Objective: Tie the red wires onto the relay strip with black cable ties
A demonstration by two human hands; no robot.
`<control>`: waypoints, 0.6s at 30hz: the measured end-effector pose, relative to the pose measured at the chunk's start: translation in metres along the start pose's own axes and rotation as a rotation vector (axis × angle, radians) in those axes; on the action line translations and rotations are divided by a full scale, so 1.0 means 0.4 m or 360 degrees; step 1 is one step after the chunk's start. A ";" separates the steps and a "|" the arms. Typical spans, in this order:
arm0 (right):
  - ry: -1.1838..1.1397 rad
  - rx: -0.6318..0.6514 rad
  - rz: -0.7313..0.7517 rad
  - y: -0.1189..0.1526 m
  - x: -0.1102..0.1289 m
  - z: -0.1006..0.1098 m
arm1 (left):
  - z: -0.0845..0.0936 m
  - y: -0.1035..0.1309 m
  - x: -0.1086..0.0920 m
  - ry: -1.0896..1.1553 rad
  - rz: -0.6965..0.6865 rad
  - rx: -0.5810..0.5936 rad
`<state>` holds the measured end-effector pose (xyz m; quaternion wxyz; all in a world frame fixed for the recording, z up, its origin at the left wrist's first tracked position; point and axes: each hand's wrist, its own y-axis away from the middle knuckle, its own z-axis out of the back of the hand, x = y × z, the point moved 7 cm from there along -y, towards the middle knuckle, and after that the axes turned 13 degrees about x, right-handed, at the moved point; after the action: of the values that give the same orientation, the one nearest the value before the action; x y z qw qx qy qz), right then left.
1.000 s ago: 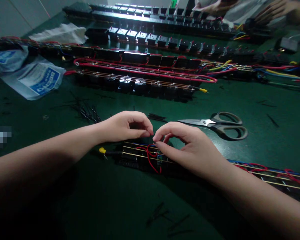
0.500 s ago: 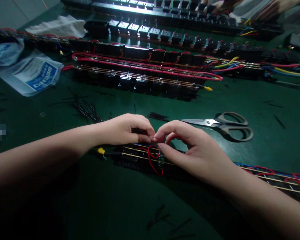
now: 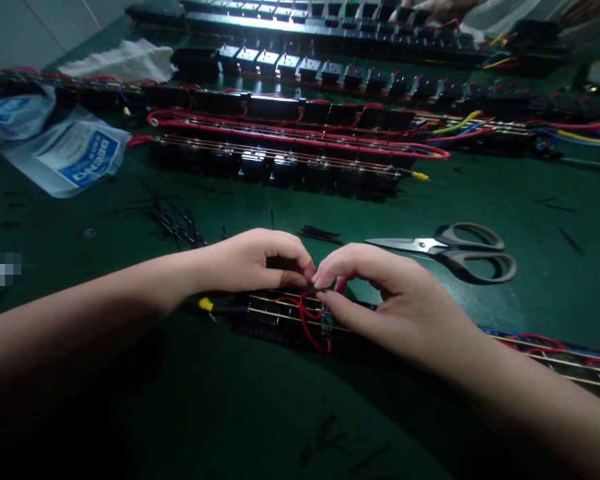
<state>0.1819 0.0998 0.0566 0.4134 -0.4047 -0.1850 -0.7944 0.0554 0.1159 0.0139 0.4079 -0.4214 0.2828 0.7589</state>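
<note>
My left hand [image 3: 265,259] is bent over the far edge of a black socket strip [image 3: 263,317], its thumb and forefinger pinched together. Fingertip to fingertip with it, my right hand [image 3: 380,283] also closes thumb against fingers. Whatever lies between the fingertips is too small and dark to make out. Along the strip run brass-coloured bars and a blue wire. A looped red wire [image 3: 306,320] and a small green circuit board [image 3: 327,321] sit just below my fingertips. At the strip's left end is a yellow cap [image 3: 206,305].
Scissors [image 3: 437,247] lie right of my hands, beside black plastic offcuts [image 3: 320,234] and a pile of thin black strips [image 3: 180,225]. Beyond are wired socket strips [image 3: 280,143] and plastic bags [image 3: 75,157]. Another person's hand [image 3: 433,10] shows at the far edge.
My fingertips have drawn slightly closer together above the red wire. The whole view has shifted a little, so things appear slightly further right.
</note>
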 end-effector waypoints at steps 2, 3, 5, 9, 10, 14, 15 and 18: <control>-0.0021 -0.0013 -0.0022 0.003 -0.003 0.000 | 0.010 0.008 -0.002 -0.0006 0.0067 -0.0055; -0.0034 -0.0018 -0.0029 0.004 -0.004 0.000 | 0.017 0.014 -0.002 -0.0012 0.0137 -0.0090; -0.0053 -0.0018 -0.0052 0.007 -0.006 0.000 | 0.026 0.029 0.000 -0.0034 0.0329 -0.0096; -0.0093 -0.0028 -0.0089 0.011 -0.006 0.002 | 0.011 0.048 -0.011 -0.0083 0.0588 0.0209; -0.0110 -0.0037 -0.0096 0.012 -0.006 0.002 | 0.007 0.050 -0.016 -0.0090 0.0603 0.0259; -0.0177 -0.0096 -0.0119 0.015 -0.007 0.007 | 0.002 0.049 -0.023 -0.0098 0.0640 0.0282; -0.0185 -0.0111 -0.0119 0.015 -0.007 0.008 | 0.001 0.047 -0.023 -0.0088 0.0646 0.0265; -0.0182 -0.0122 -0.0118 0.015 -0.008 0.011 | -0.001 0.045 -0.024 -0.0053 0.0663 0.0181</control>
<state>0.1900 0.1004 0.0563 0.3566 -0.4579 -0.1924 -0.7913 0.0433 0.1027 0.0237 0.2700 -0.3178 0.3993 0.8165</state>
